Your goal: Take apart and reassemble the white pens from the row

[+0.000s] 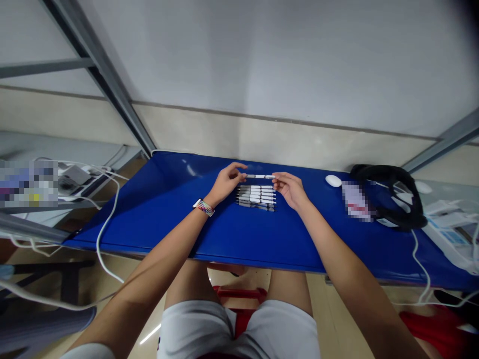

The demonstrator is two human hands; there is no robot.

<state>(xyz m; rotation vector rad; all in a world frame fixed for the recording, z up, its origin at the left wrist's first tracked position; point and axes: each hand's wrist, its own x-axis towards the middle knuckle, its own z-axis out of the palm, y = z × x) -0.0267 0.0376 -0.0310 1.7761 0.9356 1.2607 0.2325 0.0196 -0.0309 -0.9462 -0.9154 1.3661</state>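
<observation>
A slim white and dark pen (261, 176) lies level between my two hands, just beyond a row of similar pens. My left hand (227, 180) pinches its left end near the thumb, with the index finger stretched out above it. The right end is between the thumb and fingertips of my right hand (290, 188). Below the held pen, several pens (256, 194) lie side by side on the blue tabletop (232, 234), their tips to the left. The nearest ones in that row look darker and more see-through. A colourful woven band with a watch is on my left wrist.
At the right of the table are a white oval object (333, 181), a black headband-like strap (406, 182), and a white device (449, 234) with cables. A white cable (107, 219) hangs over the left edge. Metal frame posts and a wall stand behind.
</observation>
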